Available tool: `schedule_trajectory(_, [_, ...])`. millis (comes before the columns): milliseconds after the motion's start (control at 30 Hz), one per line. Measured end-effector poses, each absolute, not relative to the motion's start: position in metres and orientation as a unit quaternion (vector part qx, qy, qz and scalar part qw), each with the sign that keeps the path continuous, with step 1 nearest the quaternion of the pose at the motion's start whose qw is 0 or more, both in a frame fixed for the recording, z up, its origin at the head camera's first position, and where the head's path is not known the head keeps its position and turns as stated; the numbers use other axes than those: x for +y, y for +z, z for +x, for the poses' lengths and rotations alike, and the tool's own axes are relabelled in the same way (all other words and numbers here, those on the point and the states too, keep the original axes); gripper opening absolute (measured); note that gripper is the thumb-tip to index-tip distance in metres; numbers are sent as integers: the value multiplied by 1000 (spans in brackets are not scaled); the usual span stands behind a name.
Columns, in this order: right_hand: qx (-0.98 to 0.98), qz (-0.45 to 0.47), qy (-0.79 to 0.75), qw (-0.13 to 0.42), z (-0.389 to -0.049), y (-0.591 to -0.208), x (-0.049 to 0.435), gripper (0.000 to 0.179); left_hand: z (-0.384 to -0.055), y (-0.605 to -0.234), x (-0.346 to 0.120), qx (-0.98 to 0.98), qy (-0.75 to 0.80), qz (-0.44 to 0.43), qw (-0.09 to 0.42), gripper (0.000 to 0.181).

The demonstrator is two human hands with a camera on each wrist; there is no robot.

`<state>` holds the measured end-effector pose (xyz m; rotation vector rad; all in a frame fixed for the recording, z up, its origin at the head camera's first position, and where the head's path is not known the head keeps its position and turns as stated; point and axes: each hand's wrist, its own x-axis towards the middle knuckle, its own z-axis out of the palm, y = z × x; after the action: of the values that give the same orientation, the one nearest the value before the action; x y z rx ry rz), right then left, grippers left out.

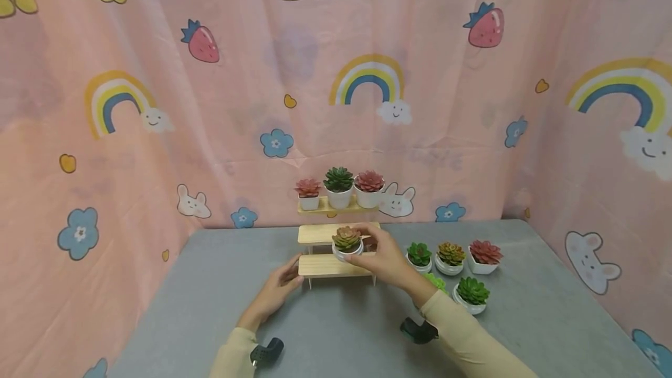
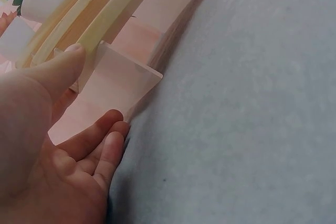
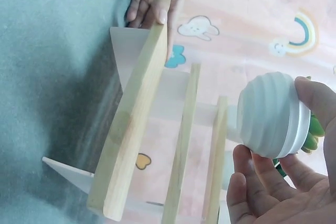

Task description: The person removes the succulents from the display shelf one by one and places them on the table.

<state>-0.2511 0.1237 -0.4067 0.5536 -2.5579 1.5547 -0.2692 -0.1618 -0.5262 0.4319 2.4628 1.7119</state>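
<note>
In my right hand (image 1: pixel 385 258) I hold a succulent (image 1: pixel 347 239) with green-and-reddish leaves in a white ribbed pot (image 3: pixel 270 114), thumb on one side and fingertips on the other. It hangs over the front steps of a three-tier wooden stand (image 1: pixel 331 266). My left hand (image 1: pixel 275 290) grips the left end of the stand's lowest board, thumb (image 2: pixel 73 56) against the board's end. Its other fingers curl loosely beside the clear side panel (image 2: pixel 118 80). On the top tier stand a pink succulent (image 1: pixel 308 188), a dark green one (image 1: pixel 338 179) and a red one (image 1: pixel 370 181), in white pots.
To the right on the grey table (image 1: pixel 199 284) stand several more potted succulents, among them a red one (image 1: pixel 485 253), a yellow-brown one (image 1: pixel 451 254) and green ones (image 1: pixel 472 291). A pink patterned curtain (image 1: pixel 226 115) hangs behind the table.
</note>
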Motion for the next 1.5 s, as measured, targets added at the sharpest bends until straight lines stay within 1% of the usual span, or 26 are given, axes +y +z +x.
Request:
schedule_trajectory(233, [-838,202,503,58,-249,-406,133,56,-270,-527,-162,812,564,145,49,64])
schedule_trajectory(400, [-834,213,506,52,-244,-404,142,56,-270,-527,-161,816,559,142,47,63])
schedule_trajectory(633, [-850,196,485,57,-233,-401,160,58,-269,-526,-161,814,562,140,47,63])
schedule_trajectory(933, [-842,200,494,82,-218,-405,184,50,-268,-525,-160,813,561,145,47,64])
schedule_trajectory(1500, [-858,165,477,94,-203,-415,217,52,-267,-522,-159,803,576,141,48,62])
